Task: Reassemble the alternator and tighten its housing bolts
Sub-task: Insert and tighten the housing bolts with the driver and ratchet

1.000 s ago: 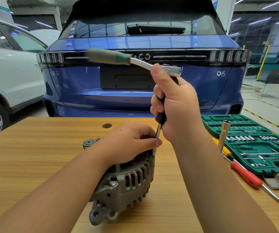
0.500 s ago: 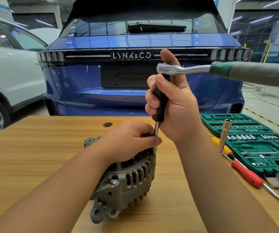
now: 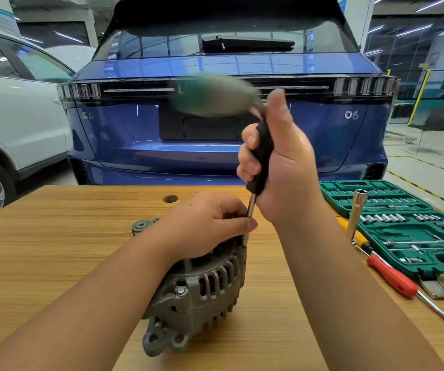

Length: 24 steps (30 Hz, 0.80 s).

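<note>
Head view: alternator [image 3: 196, 293] stands on edge on the wooden desk [image 3: 54, 236]. Left grip [image 3: 207, 223] rests on top of it, fingers pinching the steel shaft of the extension driver [image 3: 259, 159], which runs down to the housing edge. Right grip [image 3: 282, 162], just above, is wrapped round the driver's black handle; a blurred ratchet handle [image 3: 210, 95] sits at its top. Right of both grips lie a red screwdriver [image 3: 392, 277] and the green socket case [image 3: 402, 226].
</note>
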{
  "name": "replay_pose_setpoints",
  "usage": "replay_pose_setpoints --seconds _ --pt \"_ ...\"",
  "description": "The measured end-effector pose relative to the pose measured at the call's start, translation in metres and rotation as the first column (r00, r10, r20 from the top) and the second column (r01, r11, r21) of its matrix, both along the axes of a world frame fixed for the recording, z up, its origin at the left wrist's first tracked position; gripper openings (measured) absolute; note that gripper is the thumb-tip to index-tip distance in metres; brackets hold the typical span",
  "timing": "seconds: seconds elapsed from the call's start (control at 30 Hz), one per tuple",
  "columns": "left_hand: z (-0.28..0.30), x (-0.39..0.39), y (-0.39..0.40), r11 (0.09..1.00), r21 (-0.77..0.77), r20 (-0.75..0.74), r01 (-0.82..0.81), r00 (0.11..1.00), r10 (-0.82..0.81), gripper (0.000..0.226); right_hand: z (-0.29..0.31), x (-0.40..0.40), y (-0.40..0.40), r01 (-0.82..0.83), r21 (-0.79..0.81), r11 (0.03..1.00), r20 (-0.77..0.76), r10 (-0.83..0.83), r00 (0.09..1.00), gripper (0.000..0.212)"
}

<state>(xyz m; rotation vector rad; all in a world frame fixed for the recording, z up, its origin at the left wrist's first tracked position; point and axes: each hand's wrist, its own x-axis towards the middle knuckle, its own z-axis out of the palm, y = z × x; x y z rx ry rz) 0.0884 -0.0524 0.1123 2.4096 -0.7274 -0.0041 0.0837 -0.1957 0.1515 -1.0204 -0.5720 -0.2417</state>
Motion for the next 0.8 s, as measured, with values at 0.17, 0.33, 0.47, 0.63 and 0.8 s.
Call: replay_pose_setpoints --seconds 0.17,0.33,0.47,0.63,0.8 --pt "-0.001 0.001 0.001 1.0 0.015 0.009 -0.012 1.0 0.012 0.016 0.004 0.002 -0.013 -0.124 -0.042 0.991 -0.068 0.121 0.99 0.031" --pt "0.0 -0.001 0.002 1.0 -0.011 0.015 0.004 1.0 -0.004 0.015 -0.001 0.007 -0.014 -0.382 0.097 0.919 -0.021 0.385 0.922 0.034" --pt "0.0 -0.001 0.002 1.0 -0.011 0.014 -0.003 1.0 0.003 0.017 -0.002 0.004 -0.002 -0.202 0.074 0.977 0.057 0.198 0.978 0.025" --pt "0.001 -0.001 0.001 1.0 0.003 0.009 -0.006 1.0 0.006 0.017 -0.002 -0.001 0.001 -0.069 0.044 0.997 0.19 0.06 0.98 0.031" --pt "0.001 0.0 0.001 1.0 0.006 0.003 -0.004 1.0 0.004 0.018 0.001 -0.001 -0.002 -0.192 0.159 0.968 0.109 0.176 0.978 0.033"
